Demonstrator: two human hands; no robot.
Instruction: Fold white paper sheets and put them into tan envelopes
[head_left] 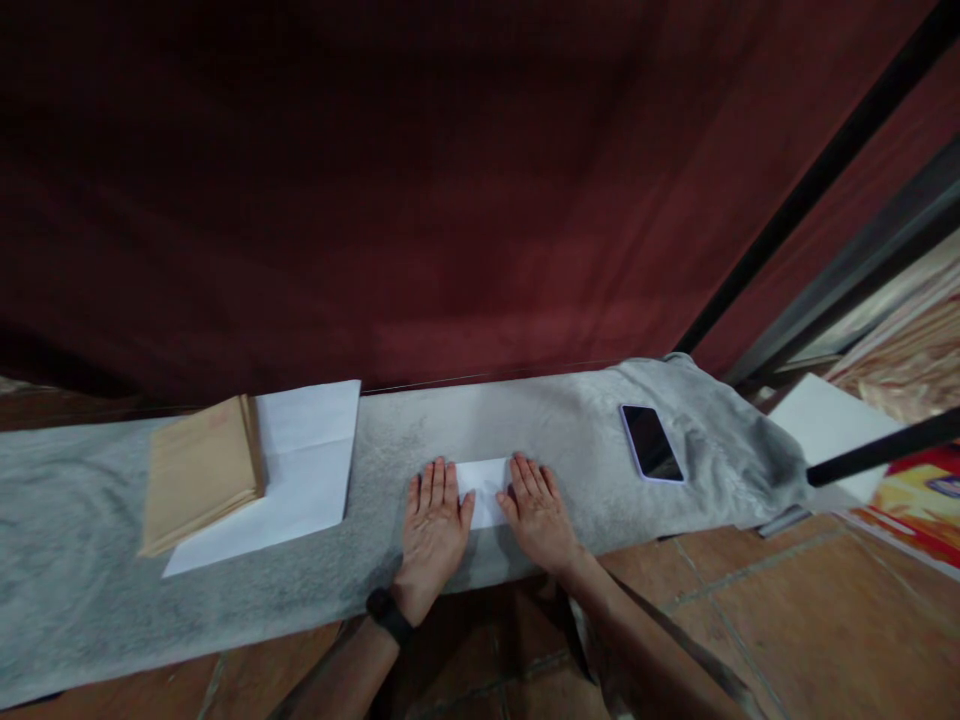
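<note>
A small white piece of paper, apparently folded, lies flat on the grey cloth in front of me. My left hand rests flat over its left end, fingers stretched forward and thumb on the paper. Over the right end lies my right hand, also flat with its fingers extended. Both palms face down, and the paper's middle shows between the two thumbs. The paper's outer ends are hidden under the hands. A dark watch is on my left wrist.
A stack of brown envelopes sits on larger white sheets to the left. To the right lies a phone on the grey cloth. A dark red curtain hangs behind. Black poles and a white box stand at right.
</note>
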